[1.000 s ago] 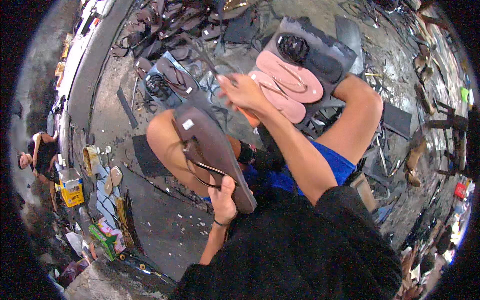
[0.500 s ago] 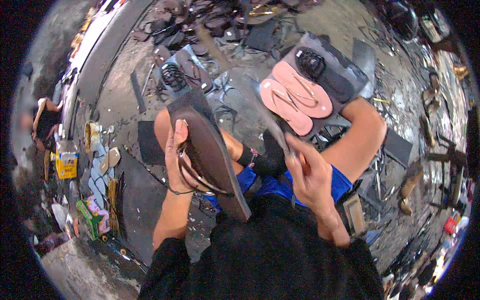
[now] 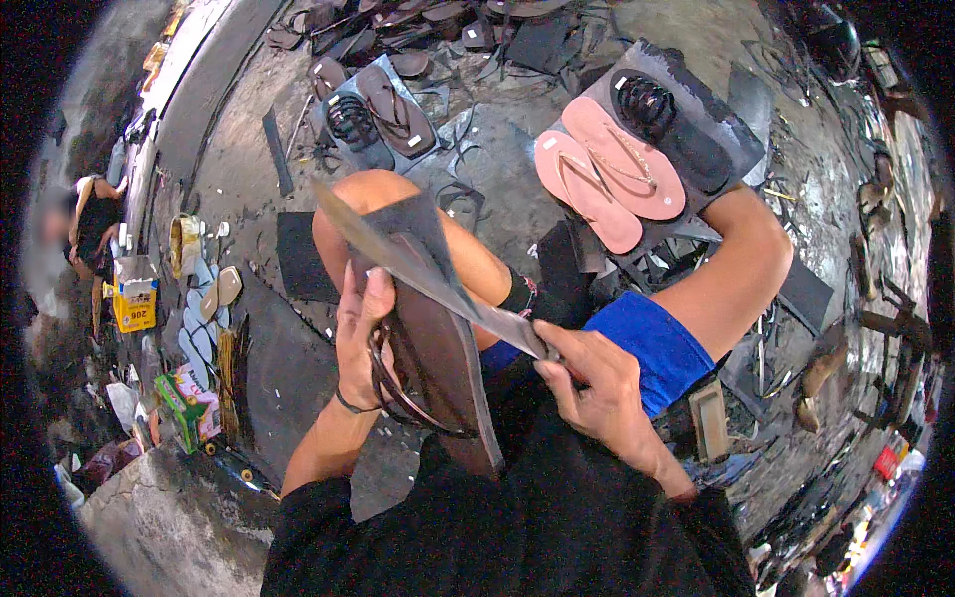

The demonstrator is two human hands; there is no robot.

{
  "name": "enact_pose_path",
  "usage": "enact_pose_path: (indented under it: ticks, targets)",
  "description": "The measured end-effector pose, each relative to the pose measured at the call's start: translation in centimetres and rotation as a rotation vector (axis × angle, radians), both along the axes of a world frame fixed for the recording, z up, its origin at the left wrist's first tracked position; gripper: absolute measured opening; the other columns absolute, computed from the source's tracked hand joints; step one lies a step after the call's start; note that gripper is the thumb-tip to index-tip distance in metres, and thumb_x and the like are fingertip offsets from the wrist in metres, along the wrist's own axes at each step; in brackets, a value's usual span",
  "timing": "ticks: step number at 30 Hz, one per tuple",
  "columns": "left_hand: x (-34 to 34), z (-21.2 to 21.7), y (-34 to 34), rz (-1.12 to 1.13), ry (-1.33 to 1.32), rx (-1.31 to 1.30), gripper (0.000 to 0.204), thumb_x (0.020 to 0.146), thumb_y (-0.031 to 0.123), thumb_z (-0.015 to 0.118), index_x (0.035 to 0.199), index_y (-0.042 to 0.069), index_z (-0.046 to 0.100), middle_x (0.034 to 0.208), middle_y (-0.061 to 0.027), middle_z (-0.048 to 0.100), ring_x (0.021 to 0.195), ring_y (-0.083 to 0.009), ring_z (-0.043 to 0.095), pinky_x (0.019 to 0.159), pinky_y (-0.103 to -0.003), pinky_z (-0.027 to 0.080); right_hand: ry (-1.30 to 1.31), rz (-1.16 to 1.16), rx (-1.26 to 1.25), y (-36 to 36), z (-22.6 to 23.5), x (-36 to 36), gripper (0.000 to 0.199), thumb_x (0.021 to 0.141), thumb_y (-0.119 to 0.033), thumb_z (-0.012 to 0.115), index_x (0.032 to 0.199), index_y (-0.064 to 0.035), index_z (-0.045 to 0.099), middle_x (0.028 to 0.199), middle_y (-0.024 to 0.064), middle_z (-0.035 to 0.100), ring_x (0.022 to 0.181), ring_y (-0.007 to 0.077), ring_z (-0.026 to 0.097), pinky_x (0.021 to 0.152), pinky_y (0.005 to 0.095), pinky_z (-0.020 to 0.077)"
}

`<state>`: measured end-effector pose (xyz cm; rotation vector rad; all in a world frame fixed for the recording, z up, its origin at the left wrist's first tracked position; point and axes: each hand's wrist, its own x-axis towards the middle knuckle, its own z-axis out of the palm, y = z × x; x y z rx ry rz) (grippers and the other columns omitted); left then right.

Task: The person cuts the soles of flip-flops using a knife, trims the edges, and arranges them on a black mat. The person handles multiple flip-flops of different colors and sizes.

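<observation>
A dark brown flip-flop (image 3: 428, 348) with thin straps is gripped by my left hand (image 3: 360, 343), its thumb lying on the footbed and its fingers around the side near the straps. Dark rubber sheet (image 3: 416, 217) extends past the toe end of the sole. In my right hand (image 3: 602, 388) is a knife (image 3: 423, 271), fingers closed on its handle end. Its long blade slants up to the left across the toe end of the flip-flop; whether the edge touches the rubber cannot be made out.
Beyond my knees, pink flip-flops (image 3: 609, 169) lie on a dark rubber sheet beside a bundle of black straps (image 3: 647, 107). Another brown pair (image 3: 396, 111) rests on a sheet farther left. Rubber scraps and a yellow container (image 3: 135, 303) surround me; another person (image 3: 95, 224) is at far left.
The knife has swung left, from pointing away beside the flip-flop to lying across its toe end. My right hand has shifted slightly downward. The flip-flop stays in my left hand.
</observation>
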<state>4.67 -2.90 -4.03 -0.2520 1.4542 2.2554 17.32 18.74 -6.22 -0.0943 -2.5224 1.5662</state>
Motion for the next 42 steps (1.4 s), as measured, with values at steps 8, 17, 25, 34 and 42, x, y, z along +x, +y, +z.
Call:
enact_pose_path:
  ticks: [8, 17, 25, 34, 42]
  targets:
    - [-0.4, 2.2, 1.2, -0.168, 0.122, -0.103, 0.068, 0.089, 0.024, 0.075, 0.143, -0.001, 0.042, 0.119, -0.0092, 0.065, 0.104, -0.0182, 0.066, 0.093, -0.034, 0.054, -0.161, 0.007, -0.107, 0.9, 1.5, -9.8, 0.035, 0.097, -0.03, 0.061, 0.123, -0.0066, 0.067, 0.097, 0.0207, 0.072, 0.083, 0.034, 0.072, 0.072, 0.0415, 0.0562]
    - [-0.5, 2.7, -3.6, -0.273, 0.084, -0.306, 0.077, 0.083, 0.032, 0.08, 0.141, -0.004, 0.043, 0.126, -0.0109, 0.061, 0.114, -0.019, 0.06, 0.101, -0.033, 0.045, -0.277, 0.231, -0.101, 5.3, 1.7, 2.7, 0.033, 0.083, -0.014, 0.077, 0.114, -0.0041, 0.071, 0.1, 0.0133, 0.074, 0.075, 0.0278, 0.069, 0.069, 0.0352, 0.0553]
    - [0.2, 4.4, -1.8, -0.551, 0.123, -0.301, 0.052, 0.085, 0.025, 0.078, 0.124, -0.002, 0.057, 0.12, -0.0108, 0.065, 0.111, -0.0182, 0.06, 0.099, -0.034, 0.046, -0.3, 0.312, -0.052, 6.3, 6.1, -0.4, 0.034, 0.084, -0.014, 0.077, 0.115, -0.0029, 0.069, 0.093, 0.0129, 0.073, 0.078, 0.0275, 0.071, 0.07, 0.0365, 0.0557]
    - [0.5, 5.0, 0.7, -0.748, 0.2, -0.212, 0.066, 0.081, 0.018, 0.082, 0.134, -0.004, 0.05, 0.117, -0.0105, 0.064, 0.112, -0.0181, 0.059, 0.099, -0.035, 0.047, -0.263, 0.451, -0.056, 4.3, 8.9, -6.5, 0.03, 0.091, -0.009, 0.069, 0.119, -0.001, 0.069, 0.083, 0.0139, 0.069, 0.061, 0.0202, 0.061, 0.06, 0.0309, 0.0494]
    - [-7.2, 3.2, -0.1, 0.32, 0.219, 0.056, 0.027, 0.1, 0.025, 0.057, 0.117, 0.004, 0.061, 0.11, -0.0062, 0.066, 0.099, -0.0182, 0.063, 0.086, -0.032, 0.052, -0.121, -0.327, -0.476, 7.6, 6.2, -5.9, 0.04, 0.107, -0.028, 0.047, 0.129, 0.0021, 0.06, 0.092, 0.0095, 0.072, 0.057, 0.0043, 0.055, 0.05, 0.019, 0.0446]
